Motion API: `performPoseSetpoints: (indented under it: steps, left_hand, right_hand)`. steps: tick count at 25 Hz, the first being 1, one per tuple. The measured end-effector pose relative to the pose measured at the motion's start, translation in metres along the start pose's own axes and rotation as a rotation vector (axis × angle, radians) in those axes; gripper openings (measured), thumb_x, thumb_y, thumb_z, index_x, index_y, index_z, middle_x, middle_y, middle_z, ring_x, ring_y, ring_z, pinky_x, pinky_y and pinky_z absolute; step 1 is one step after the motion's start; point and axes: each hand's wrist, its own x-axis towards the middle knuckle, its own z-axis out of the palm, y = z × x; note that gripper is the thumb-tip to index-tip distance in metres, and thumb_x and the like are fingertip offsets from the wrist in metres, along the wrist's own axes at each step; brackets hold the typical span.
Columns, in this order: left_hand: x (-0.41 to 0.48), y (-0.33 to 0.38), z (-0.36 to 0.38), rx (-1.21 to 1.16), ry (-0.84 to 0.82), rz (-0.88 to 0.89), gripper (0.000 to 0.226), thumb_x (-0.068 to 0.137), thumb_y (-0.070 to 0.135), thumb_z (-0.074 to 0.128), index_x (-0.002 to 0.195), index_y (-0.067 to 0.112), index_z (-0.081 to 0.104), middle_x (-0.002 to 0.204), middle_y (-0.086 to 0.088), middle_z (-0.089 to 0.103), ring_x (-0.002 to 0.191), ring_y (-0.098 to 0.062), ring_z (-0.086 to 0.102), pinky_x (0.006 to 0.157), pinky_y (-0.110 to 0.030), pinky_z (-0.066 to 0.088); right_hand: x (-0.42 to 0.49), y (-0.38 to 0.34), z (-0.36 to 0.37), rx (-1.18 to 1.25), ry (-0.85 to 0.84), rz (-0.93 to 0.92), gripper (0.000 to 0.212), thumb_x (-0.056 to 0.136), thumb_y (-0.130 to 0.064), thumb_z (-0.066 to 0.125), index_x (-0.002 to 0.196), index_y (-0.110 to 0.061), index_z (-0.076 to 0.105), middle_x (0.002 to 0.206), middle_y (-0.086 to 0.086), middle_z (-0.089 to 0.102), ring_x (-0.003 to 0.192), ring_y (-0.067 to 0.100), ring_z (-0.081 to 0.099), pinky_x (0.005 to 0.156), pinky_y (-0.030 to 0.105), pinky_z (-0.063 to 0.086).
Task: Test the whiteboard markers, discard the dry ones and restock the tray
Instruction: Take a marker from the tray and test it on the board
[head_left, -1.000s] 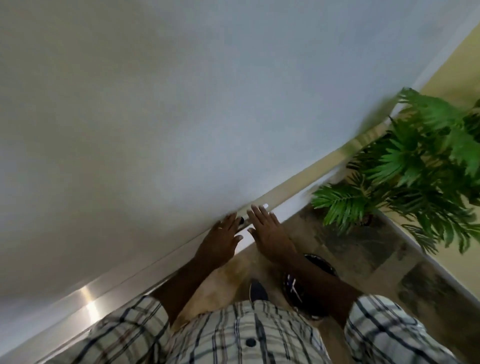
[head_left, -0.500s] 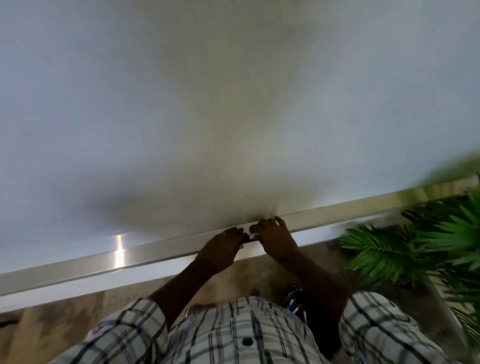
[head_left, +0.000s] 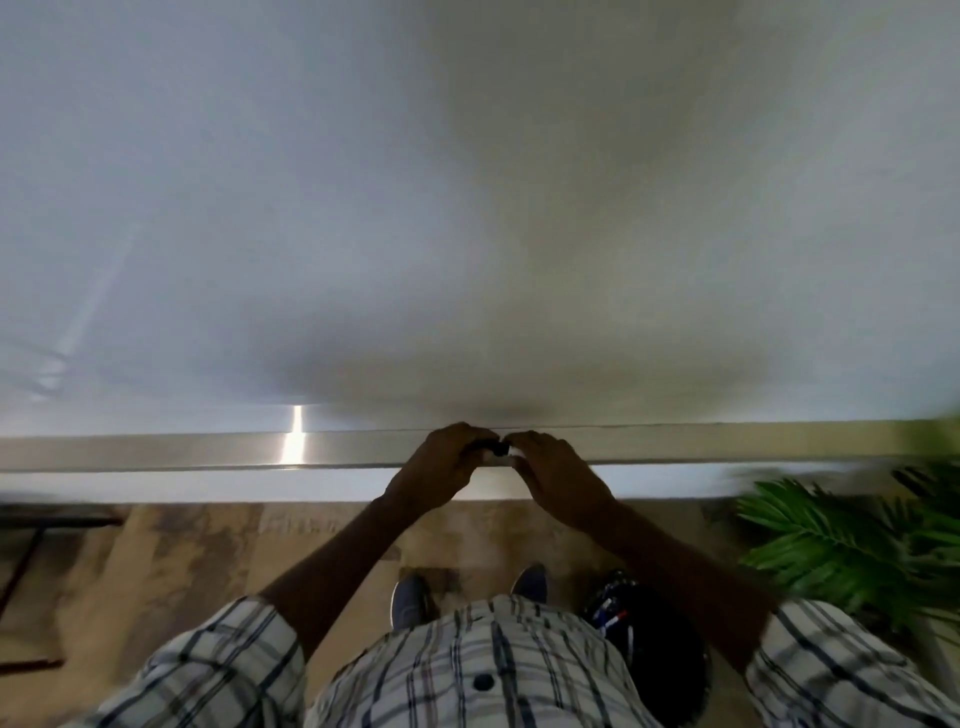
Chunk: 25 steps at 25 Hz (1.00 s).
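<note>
A whiteboard (head_left: 363, 208) fills most of the view, with a brown floor (head_left: 182, 561) below it and a green plant (head_left: 841, 545) at the right edge. Along the board's bottom edge runs a long metal tray (head_left: 156, 451). In front of it the left hand (head_left: 441, 467) and right hand (head_left: 556, 478) meet, both sets of fingers curled and clamped on one small marker (head_left: 496, 451): the left on its dark end, the right on its white part.
</note>
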Motion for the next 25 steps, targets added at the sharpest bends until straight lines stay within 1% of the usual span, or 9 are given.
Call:
performPoseSetpoints:
  steps: [4,6,9,13,15,18,20,22,25]
  left_hand:
    - [-0.033,0.007,-0.029,-0.219,0.0,-0.11,0.022,0.1,0.021,0.064,0.119,0.016,0.072,0.109,0.001,0.075,0.091,-0.006,0.071,0.082,-0.016,0.055]
    - [-0.051,0.009,-0.045,-0.327,0.018,-0.125,0.022,0.099,0.024,0.064,0.117,0.014,0.073,0.108,-0.002,0.076,0.09,-0.008,0.073,0.085,-0.021,0.059]
    - [-0.075,0.011,-0.075,-0.457,0.057,-0.117,0.02,0.097,0.017,0.067,0.115,0.01,0.072,0.105,-0.004,0.077,0.089,-0.013,0.075,0.084,-0.026,0.061]
    - [-0.12,-0.001,-0.125,-0.408,0.098,-0.03,0.019,0.098,0.021,0.067,0.112,0.011,0.074,0.1,0.0,0.077,0.086,-0.014,0.075,0.083,-0.037,0.063]
    - [-0.146,-0.01,-0.151,-0.377,0.137,-0.01,0.017,0.098,0.022,0.066,0.111,0.013,0.074,0.098,0.002,0.077,0.084,-0.014,0.074,0.083,-0.042,0.062]
    - [-0.186,-0.02,-0.187,-0.333,0.209,0.026,0.014,0.099,0.018,0.065,0.108,0.012,0.074,0.095,0.003,0.077,0.083,-0.011,0.074,0.081,-0.043,0.061]
    - [-0.211,-0.023,-0.215,-0.331,0.277,0.023,0.013,0.098,0.017,0.067,0.108,0.013,0.074,0.095,0.005,0.077,0.084,-0.008,0.073,0.082,-0.041,0.061]
    - [-0.234,-0.027,-0.252,-0.325,0.297,0.049,0.014,0.096,0.018,0.069,0.109,0.014,0.074,0.094,0.007,0.076,0.084,-0.009,0.074,0.082,-0.04,0.062]
    - [-0.259,-0.031,-0.297,-0.349,0.338,0.085,0.015,0.098,0.02,0.066,0.111,0.015,0.072,0.093,0.005,0.075,0.087,-0.014,0.074,0.082,-0.036,0.062]
  right_hand:
    - [-0.001,-0.045,-0.012,-0.035,-0.001,-0.054,0.039,0.105,-0.036,0.039,0.128,-0.013,0.06,0.114,0.007,0.069,0.099,0.022,0.065,0.082,0.033,0.055]
    - [0.001,-0.071,-0.016,-0.128,0.044,-0.088,0.042,0.105,-0.041,0.034,0.129,-0.017,0.059,0.11,0.003,0.071,0.09,0.019,0.068,0.07,0.033,0.058]
    - [0.004,-0.112,-0.017,-0.177,0.108,-0.098,0.044,0.105,-0.044,0.032,0.126,-0.018,0.06,0.1,0.001,0.072,0.073,0.019,0.068,0.055,0.031,0.054]
    - [0.015,-0.182,-0.01,-0.203,0.168,-0.092,0.044,0.104,-0.045,0.032,0.121,-0.017,0.061,0.09,0.001,0.072,0.058,0.02,0.065,0.047,0.032,0.052]
    - [0.021,-0.222,-0.002,-0.248,0.215,-0.1,0.044,0.104,-0.045,0.032,0.117,-0.016,0.062,0.086,0.001,0.073,0.053,0.02,0.064,0.044,0.026,0.042]
    - [0.035,-0.279,0.012,-0.269,0.242,-0.077,0.042,0.105,-0.045,0.031,0.112,-0.017,0.061,0.077,-0.002,0.07,0.05,0.02,0.062,0.045,0.022,0.031]
    - [0.043,-0.31,0.02,-0.217,0.246,0.01,0.037,0.107,-0.045,0.033,0.106,-0.018,0.058,0.064,-0.007,0.06,0.047,0.017,0.056,0.046,0.024,0.027]
    - [0.053,-0.337,0.02,-0.026,0.265,0.117,0.036,0.107,-0.045,0.034,0.098,-0.02,0.058,0.054,-0.012,0.048,0.044,0.009,0.048,0.048,0.026,0.03]
    - [0.065,-0.381,0.005,0.33,0.244,0.071,0.032,0.107,-0.037,0.04,0.087,-0.021,0.06,0.051,-0.012,0.045,0.043,0.007,0.042,0.048,0.021,0.031]
